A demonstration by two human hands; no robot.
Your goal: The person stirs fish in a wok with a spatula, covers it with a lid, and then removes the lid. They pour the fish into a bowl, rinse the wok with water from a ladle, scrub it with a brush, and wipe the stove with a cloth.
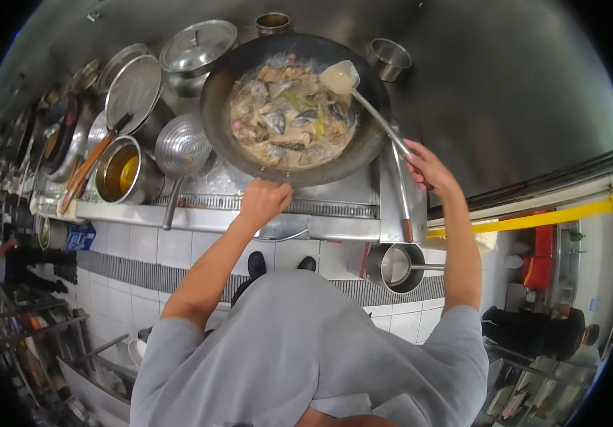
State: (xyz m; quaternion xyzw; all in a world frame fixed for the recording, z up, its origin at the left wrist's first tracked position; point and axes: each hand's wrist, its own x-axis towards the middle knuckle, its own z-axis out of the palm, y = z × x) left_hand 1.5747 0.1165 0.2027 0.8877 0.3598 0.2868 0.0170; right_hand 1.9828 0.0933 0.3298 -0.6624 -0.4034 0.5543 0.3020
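Note:
A large dark wok (221,142) sits on the stove, full of fish pieces in a pale, creamy sauce (299,117) with some green strips. At the wok's near edge, my left hand (265,201) is closed on its rim; the fingertips are partly hidden. My right hand (429,169) grips the long metal handle of a wok spatula (342,77) to the right of the wok. The spatula's broad head, coated with pale sauce, is over the far right part of the food.
Left of the wok are a perforated skimmer (183,146), a pot of yellowish liquid (130,178), a round strainer (134,94) and a lidded pot (196,46). A wooden-ended utensil (402,192) lies at right, above a saucepan (395,269). Other people appear at both sides.

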